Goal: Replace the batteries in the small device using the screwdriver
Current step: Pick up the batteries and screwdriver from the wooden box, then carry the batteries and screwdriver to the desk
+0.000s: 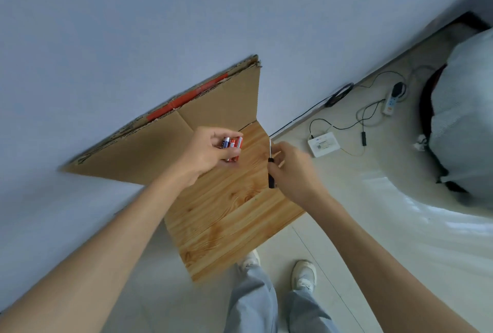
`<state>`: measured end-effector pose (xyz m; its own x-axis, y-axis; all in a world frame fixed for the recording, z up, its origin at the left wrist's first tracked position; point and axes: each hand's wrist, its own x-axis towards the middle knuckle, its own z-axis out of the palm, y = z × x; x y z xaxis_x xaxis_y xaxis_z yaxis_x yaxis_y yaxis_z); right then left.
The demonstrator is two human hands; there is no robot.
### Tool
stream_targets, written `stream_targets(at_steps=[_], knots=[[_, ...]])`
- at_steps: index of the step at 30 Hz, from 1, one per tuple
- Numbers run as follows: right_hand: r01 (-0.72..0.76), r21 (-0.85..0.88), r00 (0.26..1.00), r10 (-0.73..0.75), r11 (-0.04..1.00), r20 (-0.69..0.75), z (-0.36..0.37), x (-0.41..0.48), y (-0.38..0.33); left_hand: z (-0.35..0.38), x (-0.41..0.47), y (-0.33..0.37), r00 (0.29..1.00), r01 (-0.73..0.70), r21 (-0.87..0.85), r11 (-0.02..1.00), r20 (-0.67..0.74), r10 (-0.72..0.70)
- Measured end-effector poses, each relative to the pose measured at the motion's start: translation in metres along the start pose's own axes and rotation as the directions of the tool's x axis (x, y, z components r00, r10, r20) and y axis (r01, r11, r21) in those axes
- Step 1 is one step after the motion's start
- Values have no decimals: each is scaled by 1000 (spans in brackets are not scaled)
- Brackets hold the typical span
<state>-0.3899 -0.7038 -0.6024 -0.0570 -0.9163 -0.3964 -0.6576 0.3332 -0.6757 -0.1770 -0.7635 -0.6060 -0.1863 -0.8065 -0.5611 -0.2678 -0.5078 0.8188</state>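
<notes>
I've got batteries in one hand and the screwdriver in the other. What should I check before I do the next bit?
1. Batteries held firmly in left hand: ok.
2. Screwdriver gripped in right hand: ok, tip pointing up and away.
3. Small device within reach: not ok, none visible in either hand or on the wooden board.
4. Bare board space to put things down: ok.
5. Whether batteries are new or old: cannot tell.
6. Feet away from the floor cables: ok.

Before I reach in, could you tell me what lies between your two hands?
Head view: only bare wood-grain board between left hand and right hand.
</notes>
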Motion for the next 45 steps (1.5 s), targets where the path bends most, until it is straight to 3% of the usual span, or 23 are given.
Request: stream_targets(at_steps=[13, 27, 36, 45], knots=[[-18, 339, 979, 85, 941, -184, -205, -164, -53, 115, -165, 197, 972, -152, -76, 985, 169, 163], [116, 641, 908, 181, 758, -379, -403, -402, 17, 317, -329, 314, 872, -258, -101, 961, 403, 276], [224, 734, 789, 323, 641, -523, -461, -498, 70, 444, -378, 346, 738, -282, -116, 952, 608, 293], [244, 746, 612, 499, 619, -614, -526, -535, 135, 572, -366, 389, 622, -238, -55, 970, 758, 195]])
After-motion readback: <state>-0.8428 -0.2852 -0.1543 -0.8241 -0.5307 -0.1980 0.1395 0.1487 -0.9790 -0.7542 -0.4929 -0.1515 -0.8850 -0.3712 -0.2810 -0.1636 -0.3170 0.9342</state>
